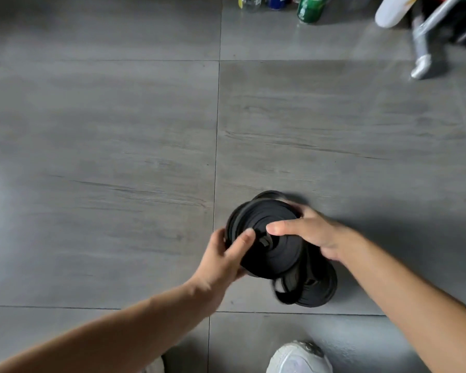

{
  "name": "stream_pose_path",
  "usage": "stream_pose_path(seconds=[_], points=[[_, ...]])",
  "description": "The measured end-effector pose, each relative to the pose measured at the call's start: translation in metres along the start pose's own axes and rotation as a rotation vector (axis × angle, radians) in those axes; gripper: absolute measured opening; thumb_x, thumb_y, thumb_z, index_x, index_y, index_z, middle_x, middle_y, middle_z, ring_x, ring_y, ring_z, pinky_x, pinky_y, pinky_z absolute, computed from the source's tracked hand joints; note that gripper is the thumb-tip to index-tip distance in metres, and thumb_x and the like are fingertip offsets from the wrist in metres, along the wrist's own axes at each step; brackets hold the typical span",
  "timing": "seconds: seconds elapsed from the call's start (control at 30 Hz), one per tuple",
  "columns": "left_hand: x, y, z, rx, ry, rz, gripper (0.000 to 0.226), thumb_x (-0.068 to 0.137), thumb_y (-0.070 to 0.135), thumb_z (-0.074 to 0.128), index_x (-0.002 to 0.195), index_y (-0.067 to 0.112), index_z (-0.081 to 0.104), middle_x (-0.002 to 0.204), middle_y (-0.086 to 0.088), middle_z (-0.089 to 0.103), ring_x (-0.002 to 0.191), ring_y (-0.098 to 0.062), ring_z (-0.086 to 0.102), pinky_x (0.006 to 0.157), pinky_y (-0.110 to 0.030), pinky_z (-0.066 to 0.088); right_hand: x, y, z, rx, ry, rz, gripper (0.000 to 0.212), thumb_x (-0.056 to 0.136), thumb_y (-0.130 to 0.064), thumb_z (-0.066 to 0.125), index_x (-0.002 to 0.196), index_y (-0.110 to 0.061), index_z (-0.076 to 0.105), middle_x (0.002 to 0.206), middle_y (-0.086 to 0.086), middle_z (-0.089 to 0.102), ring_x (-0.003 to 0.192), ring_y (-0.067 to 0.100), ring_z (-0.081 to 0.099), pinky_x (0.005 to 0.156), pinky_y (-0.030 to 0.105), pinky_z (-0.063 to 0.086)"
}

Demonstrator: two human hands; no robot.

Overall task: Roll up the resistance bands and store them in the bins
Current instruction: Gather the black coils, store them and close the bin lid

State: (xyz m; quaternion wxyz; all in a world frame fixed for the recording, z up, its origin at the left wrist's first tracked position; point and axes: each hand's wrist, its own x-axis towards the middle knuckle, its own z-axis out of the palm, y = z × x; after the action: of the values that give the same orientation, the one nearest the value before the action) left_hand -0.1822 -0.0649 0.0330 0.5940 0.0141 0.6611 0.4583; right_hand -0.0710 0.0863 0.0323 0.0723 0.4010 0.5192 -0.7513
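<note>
A black resistance band (267, 254) wound into a flat coil sits between both hands above the grey tiled floor. My left hand (223, 262) grips the coil's left edge, thumb on its face. My right hand (310, 232) holds the right side, its thumb pressing near the coil's centre, fingers curled over the far rim. Loose loops of black band (312, 289) hang and lie below the coil on the floor. No bin is in view.
Grey floor tiles (105, 146) spread to the left and ahead. Bottles and a green can (311, 8) stand at the far edge. A metal leg with a white foot (421, 64) is at the far right. My white shoe (299, 358) is below the hands.
</note>
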Motion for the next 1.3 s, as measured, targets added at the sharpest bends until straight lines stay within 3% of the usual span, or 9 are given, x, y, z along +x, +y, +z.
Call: stream_pose_path(seconds=[0.1, 0.2, 0.27, 0.4, 0.6, 0.77, 0.93, 1.13, 1.3], points=[[-0.002, -0.027, 0.001, 0.407, -0.055, -0.02, 0.035, 0.083, 0.053, 0.059, 0.095, 0.02, 0.058, 0.089, 0.005, 0.061, 0.085, -0.011, 0.056, 0.082, -0.036, 0.052, 0.017, -0.016, -0.015, -0.486, -0.244, 0.038, 0.049, 0.069, -0.015, 0.08, 0.112, -0.032, 0.064, 0.109, -0.005, 0.069, 0.102, 0.013, 0.065, 0.091, 0.03, 0.052], [0.0, -0.04, 0.003, 0.281, -0.027, -0.165, 0.049, 0.066, 0.054, 0.062, 0.102, 0.022, 0.056, 0.102, 0.002, 0.059, 0.086, -0.016, 0.052, 0.074, -0.031, 0.046, 0.039, -0.02, -0.008, -0.809, -0.355, 0.156, 0.065, 0.065, -0.031, 0.082, 0.123, -0.043, 0.054, 0.118, -0.013, 0.063, 0.107, 0.008, 0.06, 0.097, 0.033, 0.049], [0.008, -0.044, 0.001, 0.19, 0.065, -0.251, 0.081, 0.052, 0.048, 0.071, 0.122, 0.019, 0.044, 0.12, 0.005, 0.05, 0.096, -0.014, 0.054, 0.075, -0.027, 0.046, 0.051, -0.015, -0.004, -0.957, -0.395, 0.21, 0.074, 0.066, -0.035, 0.081, 0.131, -0.043, 0.046, 0.13, -0.014, 0.054, 0.117, 0.009, 0.053, 0.103, 0.033, 0.043], [0.033, -0.041, -0.011, 0.001, 0.038, -0.284, 0.091, 0.059, 0.024, 0.086, 0.134, 0.016, 0.036, 0.12, 0.003, 0.057, 0.104, -0.012, 0.057, 0.077, -0.029, 0.041, 0.058, 0.001, -0.007, -1.026, -0.234, 0.126, 0.078, 0.064, -0.045, 0.08, 0.129, -0.034, 0.039, 0.127, -0.01, 0.045, 0.118, 0.013, 0.046, 0.1, 0.035, 0.04], [0.047, -0.024, -0.013, 0.101, -0.054, -0.356, 0.064, 0.057, 0.042, 0.085, 0.109, 0.013, 0.063, 0.11, -0.001, 0.068, 0.109, -0.015, 0.057, 0.087, -0.033, 0.037, 0.058, 0.004, -0.018, -1.045, -0.19, -0.016, 0.053, 0.062, -0.047, 0.081, 0.108, -0.03, 0.061, 0.104, -0.007, 0.051, 0.104, 0.015, 0.053, 0.094, 0.036, 0.045], [0.059, -0.019, -0.001, 0.163, 0.052, -0.32, 0.106, 0.023, 0.061, 0.086, 0.113, 0.014, 0.053, 0.112, -0.002, 0.064, 0.101, -0.013, 0.06, 0.072, -0.027, 0.046, 0.052, 0.006, -0.029, -0.981, -0.116, -0.036, 0.055, 0.057, -0.059, 0.077, 0.107, -0.044, 0.06, 0.104, -0.012, 0.061, 0.102, 0.012, 0.055, 0.096, 0.037, 0.044], [0.066, -0.01, 0.004, 0.143, -0.072, -0.314, 0.086, 0.043, 0.049, 0.088, 0.114, 0.012, 0.057, 0.105, -0.002, 0.069, 0.098, -0.016, 0.064, 0.082, -0.036, 0.055, 0.036, 0.005, -0.03, -1.376, 0.169, -0.208, 0.079, 0.071, -0.064, 0.064, 0.14, -0.036, 0.039, 0.137, -0.006, 0.041, 0.126, 0.019, 0.031, 0.104, 0.031, 0.021], [0.066, -0.005, 0.011, 0.281, -0.077, -0.22, 0.077, 0.037, 0.051, 0.079, 0.098, 0.006, 0.067, 0.089, -0.009, 0.074, 0.087, -0.023, 0.07, 0.084, -0.042, 0.054, -0.02, 0.065, -0.058, -0.862, 0.812, -0.472, 0.04, 0.079, -0.048, 0.055, 0.101, -0.016, 0.064, 0.101, 0.001, 0.058, 0.094, 0.024, 0.056, 0.077, 0.038, 0.05], [0.07, 0.01, -0.013, 0.218, 0.008, -0.129, 0.041, 0.052, 0.039, 0.075, 0.083, 0.014, 0.066, 0.071, 0.0, 0.07, 0.073, -0.016, 0.065, 0.075, -0.032, 0.048, -0.041, 0.113, -0.057, -1.132, 0.629, -0.551, 0.03, 0.077, -0.047, 0.061, 0.08, -0.018, 0.063, 0.083, -0.002, 0.06, 0.071, 0.021, 0.059, 0.062, 0.032, 0.049]])
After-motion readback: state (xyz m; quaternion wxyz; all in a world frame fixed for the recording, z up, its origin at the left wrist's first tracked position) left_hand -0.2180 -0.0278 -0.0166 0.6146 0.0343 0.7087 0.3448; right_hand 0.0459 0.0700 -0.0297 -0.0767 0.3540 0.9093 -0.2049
